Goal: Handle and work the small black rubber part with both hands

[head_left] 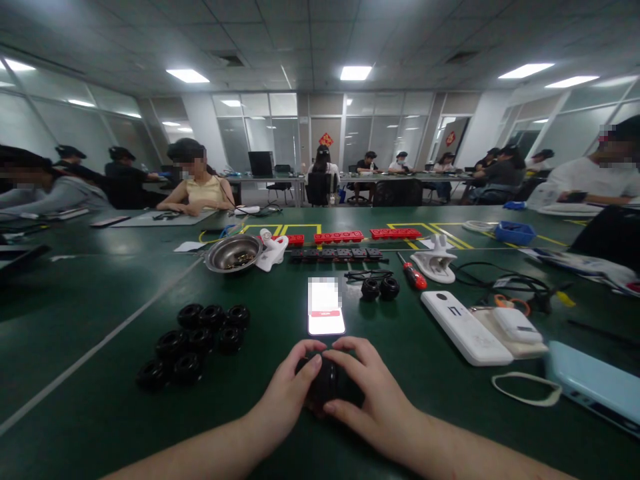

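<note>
Close to me on the green table (260, 427), a glossy black round part (327, 377) sits between my hands. My left hand (286, 381) grips its left side, thumb on top. My right hand (376, 393) curves around the right side, with fingertips and thumb against it. Fingers hide part of its shape. Just beyond my fingertips lies a phone (327, 325) with a lit screen. Several similar black ring-shaped parts (201, 340) are grouped to the left. Two more black round parts (380, 289) stand beyond the phone, to the right.
Farther back are a metal bowl (210, 260) with small pieces, red trays (339, 237), a black segmented strip (335, 255) and a screwdriver (416, 275). At right lie a white power bank (463, 333), cables (520, 280) and a light-blue device (595, 383). People sit around other tables.
</note>
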Demonstrator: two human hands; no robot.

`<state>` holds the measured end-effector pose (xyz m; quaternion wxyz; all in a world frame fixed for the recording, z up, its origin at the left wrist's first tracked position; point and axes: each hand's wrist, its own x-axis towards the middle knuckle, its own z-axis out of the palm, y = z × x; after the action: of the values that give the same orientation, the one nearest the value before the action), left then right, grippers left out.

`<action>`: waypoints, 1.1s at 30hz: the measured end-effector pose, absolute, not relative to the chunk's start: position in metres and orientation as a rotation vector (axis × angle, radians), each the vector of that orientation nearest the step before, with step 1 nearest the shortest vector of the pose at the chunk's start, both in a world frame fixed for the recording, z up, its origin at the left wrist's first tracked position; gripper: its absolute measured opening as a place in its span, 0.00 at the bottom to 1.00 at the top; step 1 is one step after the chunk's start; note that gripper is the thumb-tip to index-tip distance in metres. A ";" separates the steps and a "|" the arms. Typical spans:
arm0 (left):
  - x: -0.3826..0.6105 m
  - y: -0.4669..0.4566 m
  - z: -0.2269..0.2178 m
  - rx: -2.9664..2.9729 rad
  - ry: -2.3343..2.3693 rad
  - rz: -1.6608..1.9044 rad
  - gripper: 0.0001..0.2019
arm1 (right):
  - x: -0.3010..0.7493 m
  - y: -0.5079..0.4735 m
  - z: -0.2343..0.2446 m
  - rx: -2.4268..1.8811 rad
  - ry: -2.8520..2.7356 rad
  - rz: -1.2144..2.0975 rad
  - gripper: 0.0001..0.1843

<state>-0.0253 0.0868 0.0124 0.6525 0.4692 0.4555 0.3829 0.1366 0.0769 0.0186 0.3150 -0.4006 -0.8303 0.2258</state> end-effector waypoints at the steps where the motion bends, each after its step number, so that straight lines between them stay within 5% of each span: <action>1: -0.025 0.087 0.012 1.068 1.030 0.857 0.18 | 0.137 0.076 0.019 -1.035 -2.202 0.583 0.27; 10: -0.026 0.087 0.008 1.098 1.030 0.895 0.16 | 0.134 0.078 0.022 -1.034 -2.195 0.615 0.34; 17: -0.025 0.088 0.008 1.094 1.007 0.873 0.18 | 0.137 0.077 0.022 -1.094 -2.174 0.609 0.22; 33: -0.028 0.088 0.002 1.121 0.977 0.936 0.16 | 0.135 0.075 0.023 -1.077 -2.187 0.566 0.27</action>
<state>-0.0281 0.0878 0.0021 0.6381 0.4912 0.4282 0.4101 0.1349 0.0753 0.0234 0.3141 -0.4086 -0.8296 0.2149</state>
